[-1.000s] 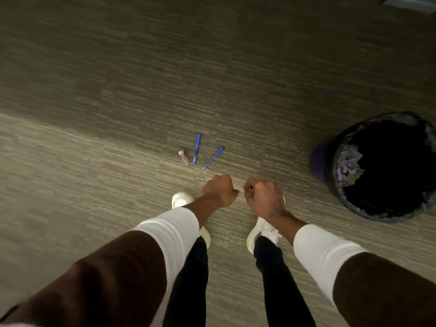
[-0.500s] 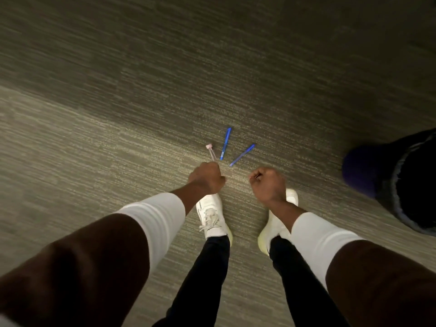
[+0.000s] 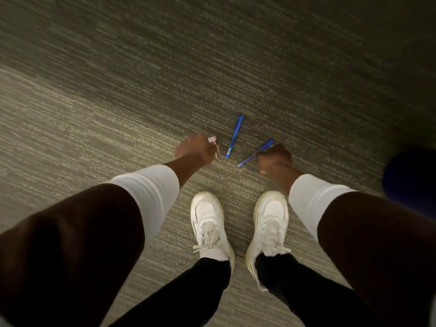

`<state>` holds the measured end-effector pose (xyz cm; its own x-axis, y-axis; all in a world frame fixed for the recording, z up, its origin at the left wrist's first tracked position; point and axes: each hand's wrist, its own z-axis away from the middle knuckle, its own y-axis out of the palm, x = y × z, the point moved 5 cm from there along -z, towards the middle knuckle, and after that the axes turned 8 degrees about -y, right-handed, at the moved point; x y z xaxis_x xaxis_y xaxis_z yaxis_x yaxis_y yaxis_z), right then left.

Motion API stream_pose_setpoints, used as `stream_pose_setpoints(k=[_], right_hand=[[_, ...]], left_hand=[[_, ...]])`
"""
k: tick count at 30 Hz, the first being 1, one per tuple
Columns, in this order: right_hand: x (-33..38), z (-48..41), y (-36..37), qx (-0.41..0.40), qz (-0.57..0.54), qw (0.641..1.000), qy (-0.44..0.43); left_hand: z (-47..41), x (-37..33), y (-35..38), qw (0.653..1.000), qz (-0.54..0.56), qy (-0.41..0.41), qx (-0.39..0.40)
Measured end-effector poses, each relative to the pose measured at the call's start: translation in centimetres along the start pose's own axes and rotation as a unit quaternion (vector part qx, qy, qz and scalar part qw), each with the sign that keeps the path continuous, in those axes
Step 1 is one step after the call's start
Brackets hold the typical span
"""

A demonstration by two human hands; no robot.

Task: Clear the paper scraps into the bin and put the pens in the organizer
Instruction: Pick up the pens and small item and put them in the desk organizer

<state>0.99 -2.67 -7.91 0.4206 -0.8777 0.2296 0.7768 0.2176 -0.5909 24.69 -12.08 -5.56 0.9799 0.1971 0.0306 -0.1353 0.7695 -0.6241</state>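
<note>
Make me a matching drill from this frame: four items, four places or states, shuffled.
Items:
1. pink-capped pen
2. upright blue pen
3. slanted blue pen
4. white shoes

States:
A. at the right hand's fingertips
B. lying free on the carpet, between the hands
C. at the left hand
D. side by side, nearer the camera than the pens

Pairs: 1-C, 2-B, 3-A, 4-D

place: likely office | cue: striped commercial carpet (image 3: 118,102) (low pile), pens (image 3: 234,140) on floor
</note>
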Motion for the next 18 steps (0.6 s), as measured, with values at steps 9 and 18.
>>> stream_pose_setpoints(k=[9, 18], right_hand=[[0.9, -3.5, 2.8, -0.115, 0.016, 0.990, -0.075], [5.6, -1.4, 3.5, -0.074, -0.050, 0.989, -0.118]], left_hand=[[-3.5, -0.2, 4.4, 0.996, 0.087, -0.032, 0.000], [-1.1, 0.2, 2.0, 0.996, 0.079, -0.008, -0.049]])
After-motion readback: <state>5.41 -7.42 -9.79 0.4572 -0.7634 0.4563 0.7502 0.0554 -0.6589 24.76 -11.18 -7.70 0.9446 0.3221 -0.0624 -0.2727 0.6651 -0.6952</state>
